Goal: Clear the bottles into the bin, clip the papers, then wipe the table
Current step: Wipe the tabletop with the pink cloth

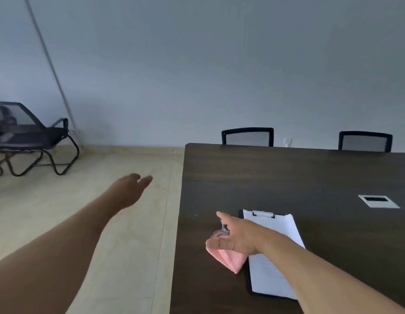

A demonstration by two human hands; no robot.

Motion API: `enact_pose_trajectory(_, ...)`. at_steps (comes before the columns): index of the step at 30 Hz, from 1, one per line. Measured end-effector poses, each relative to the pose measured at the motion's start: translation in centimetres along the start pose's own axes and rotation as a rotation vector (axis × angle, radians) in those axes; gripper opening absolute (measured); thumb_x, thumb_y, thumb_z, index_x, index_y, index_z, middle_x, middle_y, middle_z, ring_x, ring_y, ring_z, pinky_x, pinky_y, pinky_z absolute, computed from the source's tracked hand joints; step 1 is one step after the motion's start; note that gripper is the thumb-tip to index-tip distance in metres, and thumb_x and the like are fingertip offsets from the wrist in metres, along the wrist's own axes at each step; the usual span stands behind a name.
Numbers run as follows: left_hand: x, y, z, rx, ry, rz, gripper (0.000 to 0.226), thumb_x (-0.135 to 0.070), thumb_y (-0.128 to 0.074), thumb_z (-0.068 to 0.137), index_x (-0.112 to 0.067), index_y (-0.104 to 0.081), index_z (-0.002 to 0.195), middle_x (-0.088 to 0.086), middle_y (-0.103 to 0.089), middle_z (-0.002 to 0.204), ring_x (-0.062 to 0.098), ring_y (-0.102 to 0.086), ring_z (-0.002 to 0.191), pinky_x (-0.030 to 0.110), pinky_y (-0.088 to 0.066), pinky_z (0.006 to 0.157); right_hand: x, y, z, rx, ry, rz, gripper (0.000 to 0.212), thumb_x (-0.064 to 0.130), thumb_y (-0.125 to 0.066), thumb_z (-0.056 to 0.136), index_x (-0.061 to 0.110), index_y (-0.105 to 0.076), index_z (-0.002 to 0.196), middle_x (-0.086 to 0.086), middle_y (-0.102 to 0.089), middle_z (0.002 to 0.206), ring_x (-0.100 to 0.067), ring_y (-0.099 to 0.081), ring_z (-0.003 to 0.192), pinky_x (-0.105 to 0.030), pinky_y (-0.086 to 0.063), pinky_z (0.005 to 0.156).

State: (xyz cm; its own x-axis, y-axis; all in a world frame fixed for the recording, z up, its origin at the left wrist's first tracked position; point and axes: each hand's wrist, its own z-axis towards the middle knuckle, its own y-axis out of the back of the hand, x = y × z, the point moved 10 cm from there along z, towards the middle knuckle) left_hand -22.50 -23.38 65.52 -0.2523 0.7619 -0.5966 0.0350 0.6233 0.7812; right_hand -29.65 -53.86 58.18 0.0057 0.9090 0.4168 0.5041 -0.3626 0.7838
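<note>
cloth [228,257], pink and soft, lies on the dark table [287,177] under the right hand [240,239], near the table's left edge. the right grip is half closed on it: the thumb presses the near edge, the index finger points forward, and a small grey mesh part of the cloth shows between the fingers. the left hand [129,191] is off the table, out over the floor [83,223] well to the left of the right grip, its fingers loosely spread and holding nothing.

just to the right of the right grip is the clipboard [244,214] with the white papers [276,257] already under its metal clip [264,214]. no bottles are seen on the table, so i judge the step in hand is the wiping.

to do it well, the palm should lie flat on the cloth, so more of the fabric touches the wood. long overlapping strokes, away from the papers, should keep the sheets from being pushed or wrinkled. the clipboard may need lifting to wipe beneath it.

the table has a dark wood grain, smooth and matte, with a rounded far corner and a rectangular metal cable port [378,201] far to the right. the cloth is folded to a point toward the person and looks ribbed. the papers are thin and flat. two mesh-back chairs [248,137] stand behind the far edge.
</note>
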Motion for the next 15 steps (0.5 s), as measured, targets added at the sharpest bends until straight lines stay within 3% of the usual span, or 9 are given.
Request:
enact_pose_trajectory(3, -4.5, 3.2, -0.2, -0.014, -0.071, -0.198, 0.060, -0.058, -0.047, 0.098, -0.015, -0.058, 0.138, 0.011, -0.058, 0.142, 0.033, -0.055, 0.129, 0.050, -0.041, 0.113, -1.8, -1.1, -0.1, 0.009, -0.021, 0.015, 0.102, 0.073, -0.063, 0.067, 0.033, -0.024, 0.152, 0.008, -0.039, 0.152, -0.017, -0.046, 0.130, -0.033, -0.040, 0.102)
enact_pose_trajectory(6, -7.0, 3.1, -1.3, 0.000, -0.158, -0.233, 0.057, -0.057, -0.049, 0.098, -0.019, -0.059, 0.139, 0.009, -0.061, 0.139, 0.029, -0.055, 0.129, 0.048, -0.041, 0.114, -3.8, -0.9, 0.7, -0.090, -0.001, 0.024, 0.082, 0.053, -0.065, 0.083, 0.022, -0.030, 0.151, 0.002, -0.036, 0.155, -0.017, -0.042, 0.135, -0.033, -0.036, 0.110)
enact_pose_trajectory(8, -8.8, 4.1, -2.8, -0.032, -0.234, -0.304, 0.056, -0.058, -0.053, 0.096, -0.023, -0.060, 0.139, 0.004, -0.063, 0.136, 0.025, -0.056, 0.129, 0.044, -0.041, 0.114, -3.9, 2.6, 0.9, -0.185, 0.031, 0.038, 0.082, 0.051, -0.063, 0.088, 0.024, -0.023, 0.155, 0.005, -0.023, 0.161, -0.014, -0.028, 0.144, -0.032, -0.026, 0.116)
enact_pose_trajectory(11, -12.0, 7.3, -5.4, -0.092, -0.353, -0.413, 0.063, -0.069, -0.057, 0.083, -0.033, -0.063, 0.135, -0.006, -0.066, 0.130, 0.017, -0.059, 0.126, 0.042, -0.041, 0.115, -3.1, 11.2, 0.2, -0.378, 0.108, 0.063, 0.079, 0.048, -0.063, 0.090, 0.025, -0.024, 0.154, 0.004, -0.023, 0.161, -0.013, -0.025, 0.146, -0.031, -0.023, 0.116)
enact_pose_trajectory(15, -13.7, 7.0, -8.2, -0.127, -0.431, -0.429, 0.037, -0.048, -0.057, 0.097, -0.036, -0.063, 0.132, -0.013, -0.066, 0.116, 0.007, -0.061, 0.111, 0.028, -0.041, 0.102, -5.5, 14.6, -1.5, -0.377, 0.033, -0.028, 0.069, 0.046, -0.059, 0.093, 0.025, -0.029, 0.152, 0.002, -0.028, 0.159, -0.018, -0.033, 0.143, -0.036, -0.030, 0.112)
